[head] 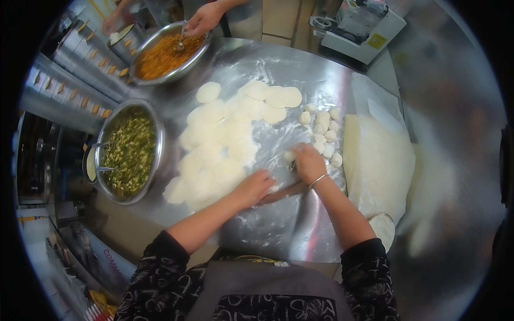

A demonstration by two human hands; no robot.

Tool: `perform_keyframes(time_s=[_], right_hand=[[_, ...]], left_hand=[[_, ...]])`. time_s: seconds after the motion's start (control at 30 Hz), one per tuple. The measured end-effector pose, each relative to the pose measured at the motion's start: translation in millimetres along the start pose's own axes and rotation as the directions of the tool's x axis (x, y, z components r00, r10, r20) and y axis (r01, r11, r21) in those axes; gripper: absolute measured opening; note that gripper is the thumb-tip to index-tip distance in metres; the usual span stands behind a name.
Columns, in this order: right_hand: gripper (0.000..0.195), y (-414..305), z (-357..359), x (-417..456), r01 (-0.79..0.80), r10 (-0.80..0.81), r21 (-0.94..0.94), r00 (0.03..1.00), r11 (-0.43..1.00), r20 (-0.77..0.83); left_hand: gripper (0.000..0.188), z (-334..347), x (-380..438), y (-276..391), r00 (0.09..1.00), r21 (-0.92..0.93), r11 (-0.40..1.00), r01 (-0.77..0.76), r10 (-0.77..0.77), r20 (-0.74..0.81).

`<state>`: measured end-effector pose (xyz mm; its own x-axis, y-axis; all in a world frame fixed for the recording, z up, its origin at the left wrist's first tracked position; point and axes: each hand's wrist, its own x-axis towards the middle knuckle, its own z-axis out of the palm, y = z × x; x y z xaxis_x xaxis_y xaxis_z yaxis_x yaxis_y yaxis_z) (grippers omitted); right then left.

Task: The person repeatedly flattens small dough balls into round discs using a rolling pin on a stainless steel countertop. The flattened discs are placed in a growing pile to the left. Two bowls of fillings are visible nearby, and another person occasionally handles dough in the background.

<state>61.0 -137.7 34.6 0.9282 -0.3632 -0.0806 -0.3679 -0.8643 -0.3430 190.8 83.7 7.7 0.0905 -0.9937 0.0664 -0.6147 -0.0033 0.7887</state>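
My left hand [257, 187] is low over the steel table [261, 236], fingers curled, with a small white dough piece [274, 188] showing at the tips. Between my hands lies a long brown thing, apparently a wooden rolling pin [283, 194]. My right hand [311, 163], with a bangle at the wrist, has a dough ball [288, 156] at its fingertips; the grip is blurred. Several floured dough balls [321, 128] sit just beyond it. Left of both hands, thin round dough wrappers [217, 140] overlap in a floury spread.
A steel bowl of chopped green filling [130, 152] stands at the left. Behind it, another person's hand [204, 19] holds a spoon in a bowl of orange filling [166, 58]. Plastic-covered dough [377, 160] lies along the right edge. A white machine [365, 32] stands far right.
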Motion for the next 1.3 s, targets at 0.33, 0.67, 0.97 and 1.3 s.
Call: perform_keyframes(time_s=[0.33,0.67,0.97,1.3], right_hand=[[0.021,-39.3,19.1,-92.9,0.125,-0.106,0.119,0.982,0.985,-0.158],[0.047,-79.4,30.0,-177.9,-0.064,0.064,0.005,0.992,0.998,-0.109],[0.050,-68.6,23.8,-72.1,-0.130,0.128,-0.025,0.989,0.991,-0.075],[0.048,-80.8,26.7,-45.8,-0.222,0.211,-0.058,0.966,0.973,-0.152]], left_hand=[[0.022,-3.7,22.4,-8.6,0.958,-0.053,0.974,0.220,-0.226,-0.178],[0.020,42.0,-18.1,14.2,0.974,-0.156,0.965,0.209,-0.219,-0.052],[0.018,35.9,-6.4,21.8,0.931,-0.017,0.943,0.331,-0.330,-0.154],[0.016,24.9,-6.1,27.7,0.921,0.009,0.958,0.287,-0.274,-0.276]])
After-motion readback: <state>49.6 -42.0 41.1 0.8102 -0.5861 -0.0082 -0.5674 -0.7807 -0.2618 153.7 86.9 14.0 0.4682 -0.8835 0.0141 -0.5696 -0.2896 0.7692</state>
